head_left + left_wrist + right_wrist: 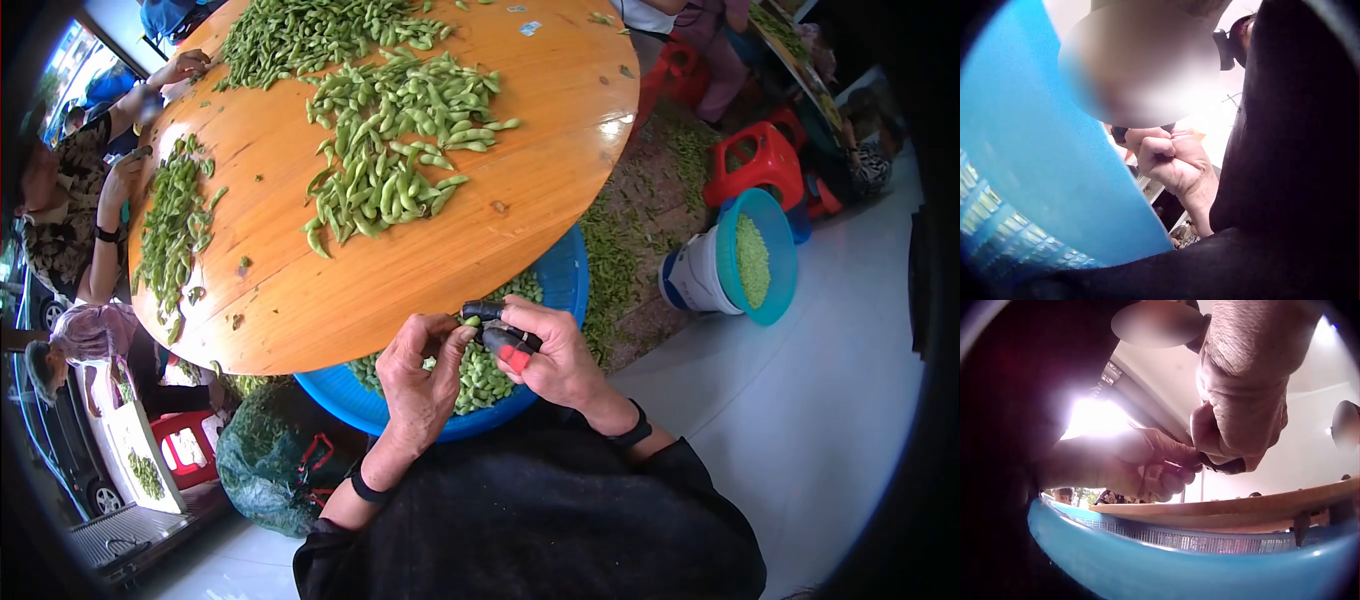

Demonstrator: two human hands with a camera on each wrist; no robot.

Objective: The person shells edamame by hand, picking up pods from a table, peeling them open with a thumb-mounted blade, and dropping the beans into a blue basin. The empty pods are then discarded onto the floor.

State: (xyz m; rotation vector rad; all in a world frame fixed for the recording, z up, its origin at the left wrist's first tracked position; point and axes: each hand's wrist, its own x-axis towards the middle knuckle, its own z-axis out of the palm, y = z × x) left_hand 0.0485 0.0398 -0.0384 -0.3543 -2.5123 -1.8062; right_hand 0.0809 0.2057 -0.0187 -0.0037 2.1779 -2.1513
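Note:
Over the blue basin [572, 285], my left hand [415, 375] pinches a small green edamame pod [471, 322] between thumb and fingertips. My right hand [560, 360] is curled close against it, its black-covered fingertips meeting at the pod. Black covers wrap its index finger and thumb, and the thumb's has a red patch. In the right wrist view, the left hand [1160, 462] and the right hand [1241, 419] meet at their fingertips above the basin rim. Shelled green beans [485, 385] lie in the basin below both hands.
The round wooden table [540, 190] overhangs the basin and bears heaps of edamame pods [390, 190]. At right, a teal basin [783, 260] of beans tilts by a white bucket [692, 270]. A red stool [755, 165] and a green mesh sack [262, 460] stand nearby. Another person's hand [183, 68] is across the table.

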